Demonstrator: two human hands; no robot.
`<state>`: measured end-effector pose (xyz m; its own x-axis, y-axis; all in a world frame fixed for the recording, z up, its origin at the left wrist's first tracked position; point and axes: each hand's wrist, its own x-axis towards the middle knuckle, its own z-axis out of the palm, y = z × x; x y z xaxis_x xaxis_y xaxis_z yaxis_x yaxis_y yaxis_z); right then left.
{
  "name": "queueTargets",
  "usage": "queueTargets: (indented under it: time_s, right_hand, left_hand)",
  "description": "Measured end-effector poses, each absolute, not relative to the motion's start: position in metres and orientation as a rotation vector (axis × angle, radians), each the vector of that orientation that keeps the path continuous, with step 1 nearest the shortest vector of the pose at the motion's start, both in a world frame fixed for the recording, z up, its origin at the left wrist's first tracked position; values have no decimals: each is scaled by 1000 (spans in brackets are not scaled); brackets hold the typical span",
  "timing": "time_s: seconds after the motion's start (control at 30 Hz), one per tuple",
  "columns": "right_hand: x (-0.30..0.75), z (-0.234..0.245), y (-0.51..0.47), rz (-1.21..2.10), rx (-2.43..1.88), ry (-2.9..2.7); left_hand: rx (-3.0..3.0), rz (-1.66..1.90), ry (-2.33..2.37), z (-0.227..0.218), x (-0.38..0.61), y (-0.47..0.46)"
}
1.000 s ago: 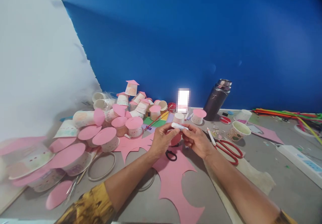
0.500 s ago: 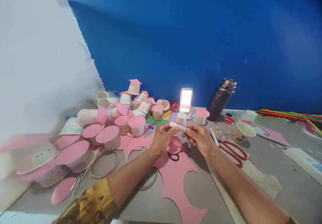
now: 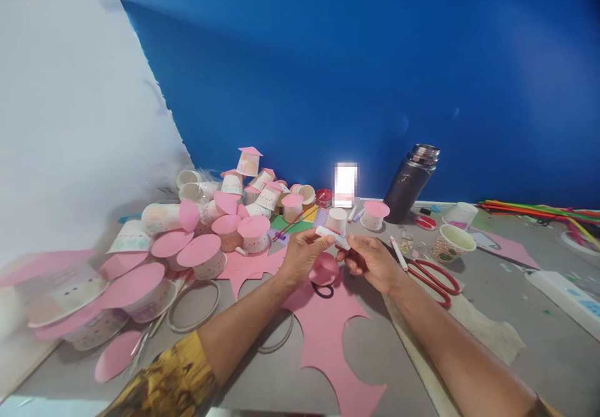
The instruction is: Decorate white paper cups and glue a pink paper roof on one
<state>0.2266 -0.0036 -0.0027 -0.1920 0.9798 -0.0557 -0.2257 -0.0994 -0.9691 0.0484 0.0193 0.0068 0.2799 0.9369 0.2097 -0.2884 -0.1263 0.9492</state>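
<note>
While the left hand (image 3: 302,257) grips a small white tube (image 3: 331,237) between thumb and fingers, the right hand (image 3: 375,261) is at its other end, fingers curled in; whether they pinch it firmly or only touch it, I cannot tell. The tube is raised above the counter (image 3: 262,386), tilted a little down toward the right hand, with a pink paper disc (image 3: 324,269) below it in view and a white paper cup (image 3: 336,218) just behind.

It looks like a plastic tube, so it should be light and stiff, unlikely to dent under an ordinary pinch. Its smooth, round side could roll or slip between dry fingertips, so the middle of the barrel seems the best place for a steady hold, with the ends left for a lighter touch. The paper cup and disc will probably be far more fragile: thin, easily bent, better taken by the rim or edge than squeezed.
</note>
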Motion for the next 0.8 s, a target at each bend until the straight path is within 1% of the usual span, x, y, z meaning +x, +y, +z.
queueTargets:
  time_s: [0.17, 0.3, 0.4, 0.5, 0.57, 0.63, 0.8]
  right_hand:
    - [228, -4, -2, 1337, -1043, -1220]
    - [234, -6, 5, 1239, -1098, -1189]
    - [239, -3, 10, 1200, -1070, -991]
    - [243, 1, 13, 1252, -1002, -918]
    - [243, 3, 11, 1263, -1021, -990]
    - [241, 4, 8, 1203, -1094, -1118]
    - [229, 4, -5, 820, -1313, -1502]
  left_hand:
    - [1350, 1177, 781, 7, 48, 19]
    - [1529, 990, 804, 11, 38, 28]
    - [1773, 915, 1026, 8, 31, 39]
    - [1967, 856, 1201, 1, 28, 47]
    - [1964, 860, 1247, -4, 28, 50]
    - [1898, 915, 1307, -6, 28, 51]
    - [1736, 1079, 1430, -5, 28, 48]
